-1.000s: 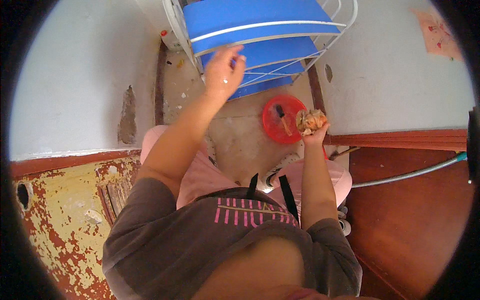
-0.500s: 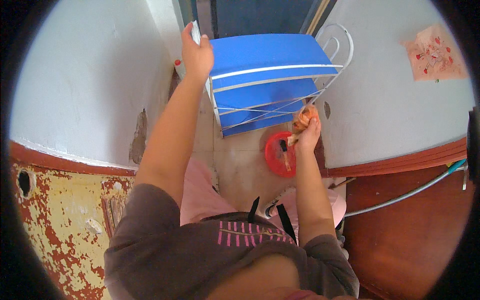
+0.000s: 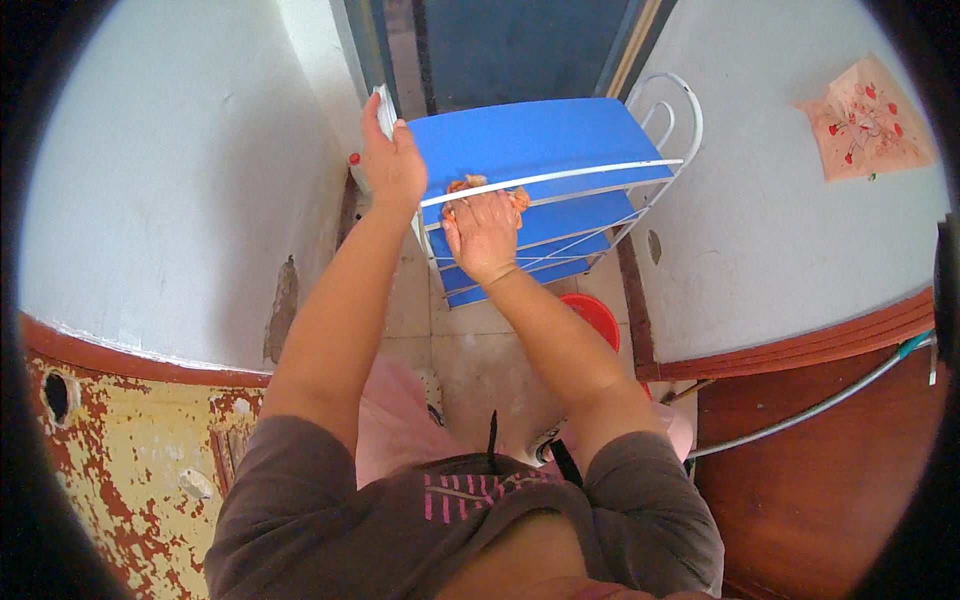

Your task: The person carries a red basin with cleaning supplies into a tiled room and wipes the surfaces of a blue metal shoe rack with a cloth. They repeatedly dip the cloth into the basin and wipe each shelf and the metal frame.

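Note:
A tiered rack with blue shelves (image 3: 540, 125) and a white metal frame (image 3: 690, 110) stands on the floor in front of me. My left hand (image 3: 393, 165) is closed around the top of the rack's left end frame. With my right hand (image 3: 484, 232) I press a crumpled orange cloth (image 3: 520, 199) to the front rails near the rack's left corner, just below the top shelf. Part of the cloth pokes up behind the upper rail, and my palm hides the rest.
A red basin (image 3: 592, 318) sits on the floor right of the rack, partly behind my right forearm. Walls close in on both sides, with a dark door (image 3: 520, 55) behind the rack. A grey hose (image 3: 820, 415) curves over a reddish-brown panel (image 3: 820, 490) at right.
My right hand has carried the cloth from the rack's lower right side, above the basin, left onto the front rails. My left hand keeps its hold on the frame.

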Available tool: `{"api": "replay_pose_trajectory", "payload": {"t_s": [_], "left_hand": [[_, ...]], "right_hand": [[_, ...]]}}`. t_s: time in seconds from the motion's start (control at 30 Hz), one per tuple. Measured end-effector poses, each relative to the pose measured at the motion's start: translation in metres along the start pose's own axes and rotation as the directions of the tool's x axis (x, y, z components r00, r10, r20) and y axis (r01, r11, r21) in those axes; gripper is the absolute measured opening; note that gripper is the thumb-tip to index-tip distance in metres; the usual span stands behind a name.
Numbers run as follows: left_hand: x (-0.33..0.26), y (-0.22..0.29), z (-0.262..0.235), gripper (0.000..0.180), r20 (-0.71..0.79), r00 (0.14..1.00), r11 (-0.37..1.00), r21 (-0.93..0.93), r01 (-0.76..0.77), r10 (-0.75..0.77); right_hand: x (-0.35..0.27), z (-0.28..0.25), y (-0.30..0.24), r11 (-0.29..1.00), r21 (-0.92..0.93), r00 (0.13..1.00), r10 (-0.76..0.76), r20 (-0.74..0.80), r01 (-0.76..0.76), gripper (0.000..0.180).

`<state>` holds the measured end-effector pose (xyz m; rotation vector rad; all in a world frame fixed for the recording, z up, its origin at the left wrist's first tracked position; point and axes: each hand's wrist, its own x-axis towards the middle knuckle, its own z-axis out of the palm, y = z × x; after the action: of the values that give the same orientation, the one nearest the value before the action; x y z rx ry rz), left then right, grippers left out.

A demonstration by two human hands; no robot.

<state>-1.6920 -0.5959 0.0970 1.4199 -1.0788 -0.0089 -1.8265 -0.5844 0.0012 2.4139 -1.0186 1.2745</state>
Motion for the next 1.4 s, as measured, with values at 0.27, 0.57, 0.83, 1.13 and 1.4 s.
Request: {"api": "replay_pose_trajectory", "payload": {"t_s": [0.27,0.57,0.83,1.13,1.4], "left_hand": [[0.002,0.005,-0.010,0.048,0.041,0.996,0.995,0.064,0.076,-0.079],[-0.003,0.010,-0.003,0.049,0.032,0.995,0.993,0.074,0.088,-0.091],[0.001,-0.008,-0.006,0.051,0.096,0.995,0.997,-0.063,0.043,-0.037],[-0.039,0.030,-0.038,0.058,0.176,0.969,0.975,-0.114,0.193,-0.172],[-0.128,0.106,-0.080,0.066,0.381,0.860,0.692,-0.518,0.503,-0.339]], "right_hand": [[-0.015,-0.051,0.170,0.917,-0.375,0.982,0.175,0.068,-0.138,0.032],[-0.033,-0.061,0.220,0.905,-0.299,0.944,0.328,0.035,-0.303,0.035],[-0.011,-0.037,0.056,0.988,0.145,0.981,0.024,0.191,-0.052,0.025],[-0.044,-0.088,0.234,0.901,-0.158,0.912,0.410,-0.002,-0.405,0.033],[-0.057,-0.116,0.249,0.064,0.909,0.257,0.965,0.048,-0.412,0.037]]}}
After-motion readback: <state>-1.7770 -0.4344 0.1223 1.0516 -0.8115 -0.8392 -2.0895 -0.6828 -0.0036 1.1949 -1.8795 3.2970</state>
